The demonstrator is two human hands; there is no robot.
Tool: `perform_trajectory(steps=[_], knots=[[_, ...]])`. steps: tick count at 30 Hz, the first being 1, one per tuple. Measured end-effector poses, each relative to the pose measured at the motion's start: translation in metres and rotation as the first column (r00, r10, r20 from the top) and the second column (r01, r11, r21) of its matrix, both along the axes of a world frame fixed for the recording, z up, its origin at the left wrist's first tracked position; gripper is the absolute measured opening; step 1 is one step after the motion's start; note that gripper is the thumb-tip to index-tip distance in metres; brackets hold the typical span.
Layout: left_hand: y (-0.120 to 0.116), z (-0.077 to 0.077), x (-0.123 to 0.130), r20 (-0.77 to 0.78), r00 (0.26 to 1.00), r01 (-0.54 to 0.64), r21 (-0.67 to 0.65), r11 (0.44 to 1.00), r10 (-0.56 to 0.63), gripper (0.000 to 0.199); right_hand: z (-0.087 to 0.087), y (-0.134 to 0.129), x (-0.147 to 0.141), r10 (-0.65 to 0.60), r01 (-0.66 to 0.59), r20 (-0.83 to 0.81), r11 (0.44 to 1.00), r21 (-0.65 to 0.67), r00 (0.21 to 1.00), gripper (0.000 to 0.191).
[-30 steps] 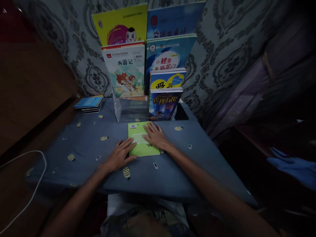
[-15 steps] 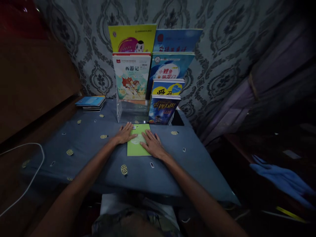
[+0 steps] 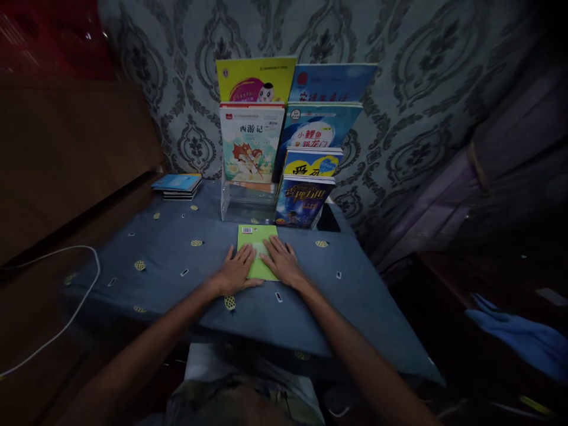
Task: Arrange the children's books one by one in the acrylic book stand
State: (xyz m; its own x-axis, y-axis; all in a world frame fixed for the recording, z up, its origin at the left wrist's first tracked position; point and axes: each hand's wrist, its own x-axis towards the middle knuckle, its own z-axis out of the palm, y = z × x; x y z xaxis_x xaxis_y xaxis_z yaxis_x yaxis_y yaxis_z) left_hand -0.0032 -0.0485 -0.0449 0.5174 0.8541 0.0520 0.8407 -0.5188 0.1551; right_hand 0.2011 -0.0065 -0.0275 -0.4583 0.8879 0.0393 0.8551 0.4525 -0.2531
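Note:
A light green book (image 3: 262, 269) with a barcode at its top left lies flat on the table in front of me. My left hand (image 3: 238, 269) rests over its left side, fingers stretched out and thumb along the near edge. On the right side of the cover lies my right hand (image 3: 283, 261), flat with its fingers apart. Just behind the book stands a clear acrylic book stand (image 3: 248, 204). It bears several upright books, among them a white and teal book (image 3: 252, 148) and a dark blue book (image 3: 304, 201).
A small stack of books (image 3: 177, 184) lies at the table's back left. The table (image 3: 164, 296) has a blue cloth with pineapple prints. A white cable (image 3: 91, 290) curves along the left side. Behind the stand is a patterned wall (image 3: 195, 142); a curtain (image 3: 435, 189) hangs at right.
My left hand has slid from the green book's upper left corner down toward its near left edge, uncovering the barcode. My right hand stays on the cover. The view has shifted slightly left.

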Motion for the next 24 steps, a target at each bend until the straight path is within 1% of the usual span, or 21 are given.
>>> perform_trajectory(steps=[3,6,9,11,13,14,17,19,21,24], knots=[[0.005,0.010,0.001,-0.016,1.000,0.020,-0.092,0.996,-0.022,0.092,0.001,0.000,0.001,0.006,-0.006,-0.019,1.000,-0.005,1.000,0.060],[0.023,0.019,0.005,-0.031,0.999,-0.015,-0.160,0.987,0.010,0.085,-0.002,0.001,0.003,0.006,-0.005,-0.063,1.000,0.003,0.998,0.058],[0.050,0.022,0.015,-0.057,0.996,-0.071,-0.131,0.989,0.063,0.081,-0.011,0.006,0.007,0.002,0.002,-0.167,1.000,0.021,0.986,0.054],[0.068,0.022,0.025,-0.071,0.996,-0.065,-0.112,0.992,0.057,0.079,-0.019,0.011,0.011,0.006,0.003,-0.284,1.000,0.029,0.959,0.056],[0.084,0.021,0.034,-0.077,0.997,-0.035,-0.111,0.993,0.027,0.078,-0.027,0.017,0.014,-0.002,0.017,-0.432,0.999,0.031,0.902,0.060],[0.090,0.021,0.039,-0.075,0.997,-0.017,-0.112,0.994,0.008,0.077,-0.030,0.020,0.016,-0.013,0.030,-0.509,0.999,0.026,0.861,0.063],[0.102,0.023,0.052,-0.068,0.995,0.058,-0.118,0.991,-0.066,0.076,-0.037,0.028,0.018,-0.076,0.089,-0.705,0.996,-0.018,0.705,0.068],[0.105,0.025,0.058,-0.062,0.991,0.106,-0.127,0.986,-0.115,0.076,-0.038,0.033,0.018,-0.120,0.136,-0.777,0.990,-0.045,0.618,0.070],[0.106,0.027,0.062,-0.057,0.986,0.146,-0.133,0.980,-0.155,0.076,-0.039,0.038,0.018,-0.153,0.183,-0.805,0.982,-0.057,0.573,0.072],[0.104,0.027,0.064,-0.043,0.975,0.213,-0.117,0.970,-0.220,0.077,-0.039,0.043,0.021,-0.174,0.218,-0.807,0.974,-0.057,0.564,0.072]])
